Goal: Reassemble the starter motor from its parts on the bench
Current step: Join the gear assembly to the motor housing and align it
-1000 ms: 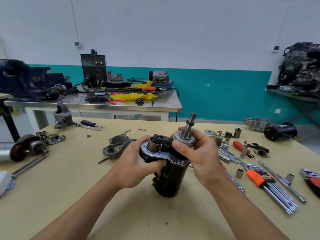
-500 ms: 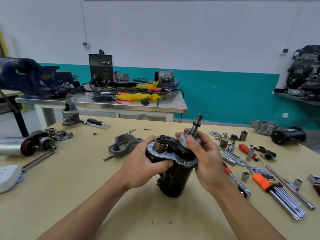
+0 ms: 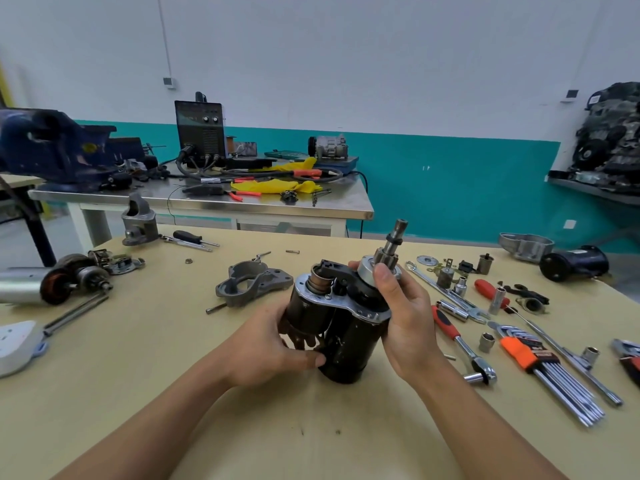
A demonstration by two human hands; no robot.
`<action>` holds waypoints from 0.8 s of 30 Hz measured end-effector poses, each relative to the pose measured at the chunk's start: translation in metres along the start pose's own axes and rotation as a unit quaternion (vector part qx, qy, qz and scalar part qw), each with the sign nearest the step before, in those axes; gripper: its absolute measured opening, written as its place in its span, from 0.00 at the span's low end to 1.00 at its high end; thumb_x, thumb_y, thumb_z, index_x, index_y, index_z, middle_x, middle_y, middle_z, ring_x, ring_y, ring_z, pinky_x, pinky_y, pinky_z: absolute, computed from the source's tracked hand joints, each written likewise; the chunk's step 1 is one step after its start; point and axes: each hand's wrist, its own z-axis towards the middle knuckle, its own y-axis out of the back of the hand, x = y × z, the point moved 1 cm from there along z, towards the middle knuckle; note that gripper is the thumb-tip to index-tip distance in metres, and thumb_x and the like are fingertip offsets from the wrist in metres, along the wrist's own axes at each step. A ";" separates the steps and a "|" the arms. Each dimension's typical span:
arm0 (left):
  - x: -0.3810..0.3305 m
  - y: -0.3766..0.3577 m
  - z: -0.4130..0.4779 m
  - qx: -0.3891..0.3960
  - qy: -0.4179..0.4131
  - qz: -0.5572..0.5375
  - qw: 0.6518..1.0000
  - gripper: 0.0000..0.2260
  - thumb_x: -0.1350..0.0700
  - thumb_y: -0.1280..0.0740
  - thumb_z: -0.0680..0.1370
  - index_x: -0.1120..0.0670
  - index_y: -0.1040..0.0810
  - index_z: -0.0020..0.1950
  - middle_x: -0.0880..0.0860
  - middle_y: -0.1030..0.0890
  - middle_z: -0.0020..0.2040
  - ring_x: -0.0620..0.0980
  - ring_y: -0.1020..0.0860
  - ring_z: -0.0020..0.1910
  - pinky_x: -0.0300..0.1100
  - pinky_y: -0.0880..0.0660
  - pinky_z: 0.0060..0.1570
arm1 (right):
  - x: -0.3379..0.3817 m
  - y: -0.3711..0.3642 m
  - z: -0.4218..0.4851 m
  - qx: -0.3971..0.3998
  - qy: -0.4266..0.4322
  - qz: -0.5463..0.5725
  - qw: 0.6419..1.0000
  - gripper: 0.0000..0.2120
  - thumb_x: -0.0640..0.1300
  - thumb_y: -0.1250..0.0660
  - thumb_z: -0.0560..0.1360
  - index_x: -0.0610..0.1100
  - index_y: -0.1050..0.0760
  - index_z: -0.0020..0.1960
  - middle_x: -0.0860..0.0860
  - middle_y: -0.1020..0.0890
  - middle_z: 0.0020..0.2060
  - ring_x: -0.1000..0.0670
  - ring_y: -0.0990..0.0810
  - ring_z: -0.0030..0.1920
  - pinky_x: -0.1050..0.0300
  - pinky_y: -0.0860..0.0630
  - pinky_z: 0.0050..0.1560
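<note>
The black starter motor body point(image 3: 349, 344) stands tilted at the middle of the bench, its silver flange plate and solenoid plunger on top. Its pinion shaft point(image 3: 393, 242) sticks up and leans right. My left hand point(image 3: 277, 341) grips the lower left side of the body. My right hand point(image 3: 403, 313) holds the upper right side, thumb on the silver collar below the pinion. A grey drive-end housing point(image 3: 251, 284) lies on the bench just behind and left of the motor. A loose bolt point(image 3: 215, 309) lies beside the housing.
An orange-clipped hex key set point(image 3: 543, 368), a ratchet point(image 3: 464, 344), sockets and wrenches spread to the right. A second armature point(image 3: 72, 282) and a grey casting point(image 3: 138, 223) lie at the left. A black motor can point(image 3: 573, 266) sits far right. A steel table stands behind.
My left hand has slid down from the flange to the lower body. The motor is tilted a little more to the right. The head camera has come closer.
</note>
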 end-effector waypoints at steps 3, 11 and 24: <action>0.001 -0.002 -0.001 0.007 -0.002 -0.004 1.000 0.22 0.59 0.20 0.69 0.38 0.21 0.54 0.45 0.16 0.49 0.43 0.18 0.44 0.33 0.24 0.40 | 0.000 0.001 0.000 -0.005 -0.004 0.001 1.000 0.28 0.70 0.24 0.59 0.50 0.15 0.49 0.43 0.15 0.50 0.42 0.17 0.55 0.40 0.24 0.63; 0.004 -0.010 -0.002 -0.012 0.010 -0.008 1.000 0.17 0.59 0.25 0.69 0.41 0.22 0.52 0.49 0.17 0.47 0.42 0.20 0.44 0.35 0.24 0.42 | 0.000 0.001 0.000 0.007 -0.009 -0.004 1.000 0.27 0.71 0.24 0.59 0.51 0.15 0.48 0.43 0.15 0.49 0.42 0.17 0.55 0.39 0.25 0.64; 0.013 -0.005 0.001 0.051 0.047 -0.143 0.987 0.17 0.69 0.27 0.69 0.55 0.18 0.55 0.52 0.16 0.45 0.48 0.19 0.46 0.41 0.23 0.50 | -0.011 0.003 -0.001 0.027 -0.013 -0.030 0.999 0.27 0.71 0.25 0.59 0.56 0.17 0.52 0.51 0.15 0.53 0.47 0.19 0.60 0.41 0.29 0.67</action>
